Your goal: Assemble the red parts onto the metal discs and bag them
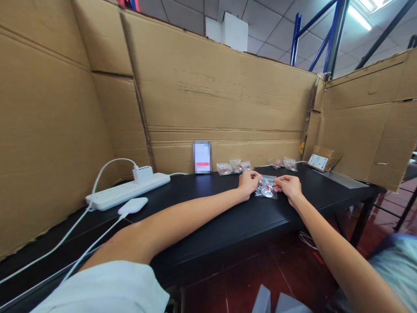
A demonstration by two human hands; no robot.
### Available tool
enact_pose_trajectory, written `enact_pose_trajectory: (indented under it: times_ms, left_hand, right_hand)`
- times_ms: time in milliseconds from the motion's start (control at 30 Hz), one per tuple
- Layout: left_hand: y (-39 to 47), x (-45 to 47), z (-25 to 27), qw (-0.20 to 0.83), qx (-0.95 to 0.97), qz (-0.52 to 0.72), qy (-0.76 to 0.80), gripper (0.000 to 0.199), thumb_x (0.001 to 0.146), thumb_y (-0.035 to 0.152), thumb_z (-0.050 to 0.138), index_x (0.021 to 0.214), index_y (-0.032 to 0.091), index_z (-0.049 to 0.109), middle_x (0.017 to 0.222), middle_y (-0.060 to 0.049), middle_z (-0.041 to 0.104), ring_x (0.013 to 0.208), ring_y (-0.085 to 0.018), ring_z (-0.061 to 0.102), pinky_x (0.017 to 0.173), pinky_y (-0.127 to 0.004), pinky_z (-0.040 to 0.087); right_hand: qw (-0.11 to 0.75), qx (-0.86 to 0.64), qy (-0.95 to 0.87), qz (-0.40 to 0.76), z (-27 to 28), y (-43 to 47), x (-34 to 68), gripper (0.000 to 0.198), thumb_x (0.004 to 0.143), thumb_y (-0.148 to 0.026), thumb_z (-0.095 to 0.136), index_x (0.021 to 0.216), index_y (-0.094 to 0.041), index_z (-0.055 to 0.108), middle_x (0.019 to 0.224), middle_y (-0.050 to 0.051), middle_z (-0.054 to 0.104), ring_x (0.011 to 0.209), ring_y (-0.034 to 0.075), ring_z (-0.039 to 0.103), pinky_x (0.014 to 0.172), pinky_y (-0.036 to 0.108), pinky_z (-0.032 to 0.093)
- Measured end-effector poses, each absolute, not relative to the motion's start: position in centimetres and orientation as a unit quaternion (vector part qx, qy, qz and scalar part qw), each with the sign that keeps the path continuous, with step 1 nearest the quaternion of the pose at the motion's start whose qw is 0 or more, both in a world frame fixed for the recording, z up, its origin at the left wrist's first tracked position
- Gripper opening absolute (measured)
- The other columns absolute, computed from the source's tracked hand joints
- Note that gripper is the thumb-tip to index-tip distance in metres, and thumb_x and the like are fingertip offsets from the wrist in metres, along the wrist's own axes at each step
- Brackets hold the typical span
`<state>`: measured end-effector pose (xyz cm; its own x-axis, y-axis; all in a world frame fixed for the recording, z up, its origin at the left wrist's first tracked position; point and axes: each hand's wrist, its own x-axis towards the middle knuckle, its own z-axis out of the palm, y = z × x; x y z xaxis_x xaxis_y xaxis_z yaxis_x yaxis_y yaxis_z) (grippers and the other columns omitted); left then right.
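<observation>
Between my hands, over the black table (208,217), is a small clear plastic bag (266,188) with silvery and red contents too small to name. My left hand (249,182) pinches the bag's left side with closed fingers. On the opposite side, the closed fingers of my right hand (288,186) grip the bag's right edge. Similar clear bags (234,167) with red bits lie just behind my left hand. Another small group of bags (284,164) sits behind my right hand.
A phone-like screen (202,157) leans against the cardboard wall (224,100). To the left lie a white power strip (128,191) with a plugged-in charger (143,174), a white puck (133,205) and cables. A cardboard piece with a label (324,159) stands at the back right.
</observation>
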<state>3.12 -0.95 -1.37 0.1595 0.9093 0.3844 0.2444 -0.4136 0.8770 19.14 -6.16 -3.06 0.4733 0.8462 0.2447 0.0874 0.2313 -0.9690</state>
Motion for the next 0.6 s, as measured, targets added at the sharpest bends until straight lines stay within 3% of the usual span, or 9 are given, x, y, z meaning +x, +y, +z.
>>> enact_pose_trajectory:
  times_ms: [233,400,600]
  left_hand:
    - [5.9,-3.6,-0.3,0.113,0.651,0.512,0.549,0.017,0.084,0.021,0.054,0.078,0.016,0.069,0.084,-0.009,0.071,0.087,-0.022,0.064,0.079,-0.029,0.046]
    - [9.7,-8.0,-0.1,0.073,0.604,0.502,0.615,0.016,0.084,0.022,0.054,0.085,0.017,0.069,0.092,-0.010,0.071,0.092,-0.022,0.064,0.081,-0.029,0.045]
    - [11.1,-8.2,-0.4,0.150,0.614,0.502,0.590,0.022,0.087,0.024,0.049,0.089,0.012,0.067,0.073,-0.008,0.068,0.057,-0.016,0.062,0.060,-0.027,0.048]
  right_hand:
    - [0.648,-0.578,-0.433,0.242,-3.4,-7.1,21.2,0.009,0.071,-0.013,0.068,0.065,-0.014,0.061,0.054,0.004,0.066,0.041,0.014,0.063,0.041,0.020,0.050]
    - [0.633,-0.592,-0.446,0.223,-3.1,-7.3,21.0,0.011,0.070,-0.013,0.069,0.062,-0.015,0.061,0.051,0.003,0.066,0.039,0.013,0.061,0.041,0.019,0.048]
    - [0.630,-0.596,-0.445,0.222,-2.9,-7.3,21.0,0.011,0.071,-0.012,0.067,0.062,-0.016,0.061,0.051,0.003,0.066,0.040,0.013,0.061,0.041,0.019,0.048]
